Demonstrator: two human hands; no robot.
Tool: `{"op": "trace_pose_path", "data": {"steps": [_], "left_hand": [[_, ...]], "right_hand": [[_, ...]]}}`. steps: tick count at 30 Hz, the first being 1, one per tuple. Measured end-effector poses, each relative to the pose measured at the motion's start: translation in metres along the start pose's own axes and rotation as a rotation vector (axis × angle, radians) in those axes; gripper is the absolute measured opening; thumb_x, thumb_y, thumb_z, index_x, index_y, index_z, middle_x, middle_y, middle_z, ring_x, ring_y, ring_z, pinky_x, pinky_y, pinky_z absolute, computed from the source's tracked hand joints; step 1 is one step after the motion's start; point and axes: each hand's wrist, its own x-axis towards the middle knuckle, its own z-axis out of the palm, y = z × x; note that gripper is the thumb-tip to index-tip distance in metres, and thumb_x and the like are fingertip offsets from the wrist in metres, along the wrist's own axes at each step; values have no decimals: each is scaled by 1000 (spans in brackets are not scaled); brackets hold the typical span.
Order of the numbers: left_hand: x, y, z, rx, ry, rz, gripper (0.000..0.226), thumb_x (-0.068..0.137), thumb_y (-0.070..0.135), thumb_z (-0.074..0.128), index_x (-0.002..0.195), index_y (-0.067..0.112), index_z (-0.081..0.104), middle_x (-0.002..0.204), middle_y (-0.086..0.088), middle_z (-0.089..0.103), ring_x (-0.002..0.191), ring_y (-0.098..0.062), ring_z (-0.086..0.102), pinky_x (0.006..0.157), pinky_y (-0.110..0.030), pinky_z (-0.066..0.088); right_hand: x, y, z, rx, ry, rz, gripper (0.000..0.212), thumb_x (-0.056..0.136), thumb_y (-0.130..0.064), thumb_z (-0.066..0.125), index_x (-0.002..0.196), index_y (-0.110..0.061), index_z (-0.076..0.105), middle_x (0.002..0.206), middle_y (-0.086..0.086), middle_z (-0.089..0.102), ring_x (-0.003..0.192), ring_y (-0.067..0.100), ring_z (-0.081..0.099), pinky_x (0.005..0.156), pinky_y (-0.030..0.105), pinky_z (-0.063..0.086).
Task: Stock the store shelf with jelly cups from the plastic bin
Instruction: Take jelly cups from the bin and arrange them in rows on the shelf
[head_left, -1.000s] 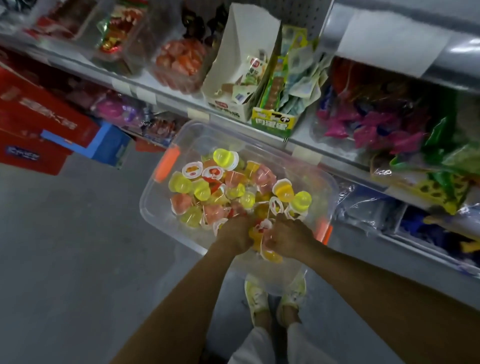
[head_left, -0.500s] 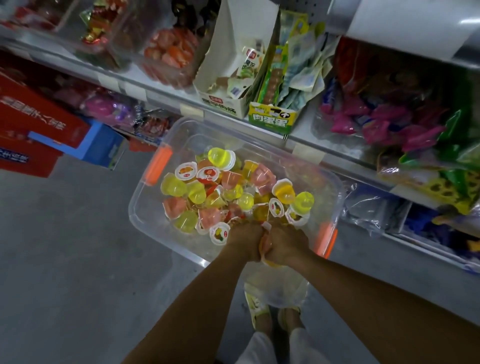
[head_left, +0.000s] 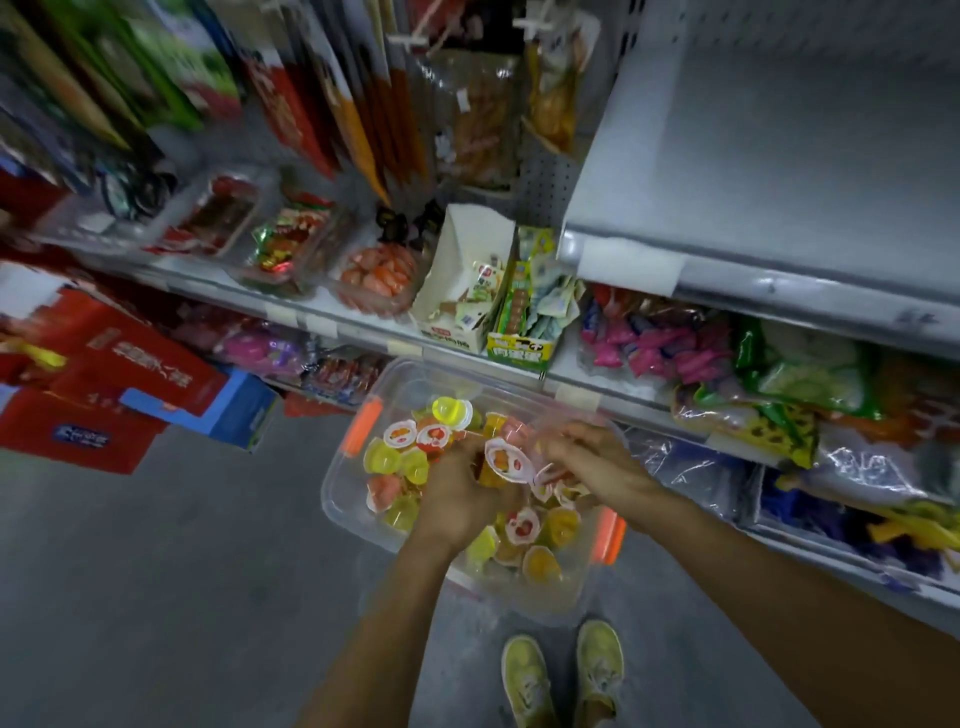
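Nearest me, yellow shoes (head_left: 597, 660) stand on the grey floor (head_left: 182, 597). Above them both arms reach into the clear plastic bin (head_left: 550, 592), which sits in front of the lower shelves. My left hand (head_left: 460, 493) curls round an orange jelly cup (head_left: 505, 462), lid up. My right hand (head_left: 592, 462) lies over the jelly cups (head_left: 395, 462), too blurred to tell whether it grips. Beyond, a white carton (head_left: 462, 291) stands on the stocked shelf (head_left: 363, 332), with a grey shelf (head_left: 779, 182) upper right.
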Motion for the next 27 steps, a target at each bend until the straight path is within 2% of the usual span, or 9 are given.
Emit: {"op": "trace_pose_path", "data": {"steps": [2, 4, 8, 12, 15, 19, 23, 25, 27], "left_hand": [[-11, 28, -9, -27, 32, 47, 32, 67, 9, 85, 75, 33, 65, 73, 19, 71, 71, 5, 66, 72, -26, 56], [-21, 57, -16, -47, 46, 114, 33, 67, 11, 86, 80, 32, 64, 77, 15, 71, 73, 2, 67, 68, -20, 54], [-41, 109, -31, -132, 55, 202, 31, 69, 13, 85, 89, 28, 67, 84, 10, 74, 78, -4, 69, 72, -24, 55], [-58, 159, -52, -162, 71, 302, 36, 70, 22, 85, 101, 25, 67, 91, 9, 74, 86, -7, 69, 77, -26, 56], [-64, 199, -64, -138, 54, 396, 44, 63, 34, 87, 100, 29, 65, 91, 9, 73, 86, -11, 69, 78, -31, 57], [-70, 255, -70, -118, 16, 524, 46, 68, 30, 87, 108, 26, 65, 92, 9, 73, 85, -11, 69, 75, -30, 58], [-74, 308, -69, -119, -18, 642, 49, 66, 37, 87, 108, 26, 65, 96, 8, 73, 89, -10, 70, 82, -39, 59], [-72, 334, -67, -106, -14, 689, 52, 62, 45, 87, 105, 28, 65, 97, 8, 73, 91, -11, 70, 84, -42, 58], [-70, 359, -64, -97, -13, 730, 45, 65, 45, 87, 102, 30, 66, 98, 5, 73, 92, -13, 70, 85, -44, 58]], "right_hand": [[-23, -24, -9, 37, 34, -29, 11, 92, -39, 58, 99, -32, 64, 94, -4, 68, 81, 13, 68, 64, 33, 58], [-46, -44, -17, 72, 64, -51, 21, 93, -36, 57, 109, -24, 61, 96, 2, 68, 82, 19, 69, 70, 41, 60], [-94, -84, -43, 124, 183, -155, 25, 86, -28, 67, 104, -18, 53, 94, 13, 70, 81, 27, 71, 76, 54, 58], [-146, -128, -77, 150, 233, -252, 26, 88, -18, 63, 106, -10, 46, 85, 12, 69, 76, 31, 67, 69, 44, 57], [-179, -151, -99, 102, 242, -342, 20, 88, -17, 60, 105, -13, 50, 95, 17, 67, 81, 35, 70, 73, 47, 59], [-211, -172, -124, 45, 312, -453, 19, 87, -13, 60, 104, -21, 65, 102, 17, 58, 81, 26, 62, 69, 46, 61], [-234, -192, -151, -67, 447, -530, 29, 84, -18, 65, 112, -21, 54, 100, 14, 59, 69, 15, 59, 57, 33, 52], [-241, -203, -169, -75, 538, -547, 35, 79, -19, 70, 108, -18, 49, 97, 11, 61, 61, 9, 57, 55, 32, 46], [-247, -215, -188, -88, 613, -573, 34, 77, -21, 72, 101, -20, 48, 91, 6, 62, 54, 4, 54, 55, 30, 44]]}}
